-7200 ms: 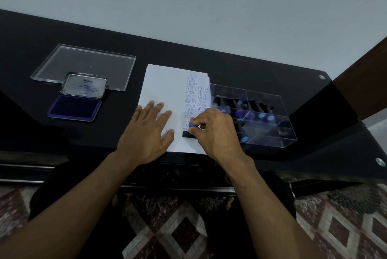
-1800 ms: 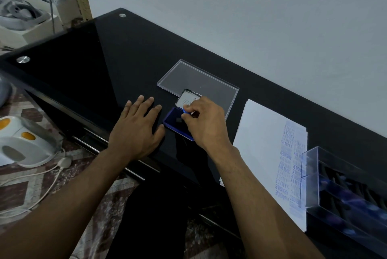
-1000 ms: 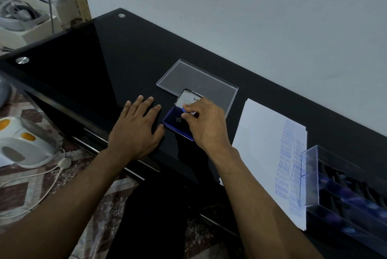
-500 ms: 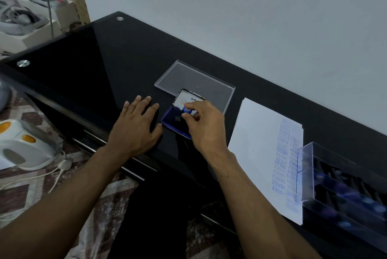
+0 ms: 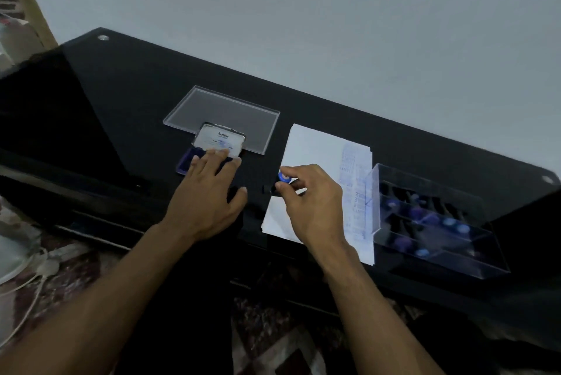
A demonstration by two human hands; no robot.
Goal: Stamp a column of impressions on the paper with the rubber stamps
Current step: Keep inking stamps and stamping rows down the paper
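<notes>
Two bare hands over a glossy black bench (image 5: 121,95), left hand (image 5: 209,192) flat with fingers spread across the open blue ink pad (image 5: 186,163), right hand (image 5: 309,201) pinching a blue-topped black rubber stamp (image 5: 283,179) above the left edge of the white paper (image 5: 315,150), faint blue impressions (image 5: 355,183) along its right side, clear plastic stamp box (image 5: 431,223) just beside it.

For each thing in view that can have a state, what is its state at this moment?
Ink pad: lid open, left fingers on it.
Stamp: pinched in right hand, off the pad, at the paper's left edge.
Paper: flat, blue column printed near its right edge.
Stamp box: holds stamps, uncovered.
Clear lid: flat behind the pad.
Left hand: open.
Right hand: pinching.
</notes>
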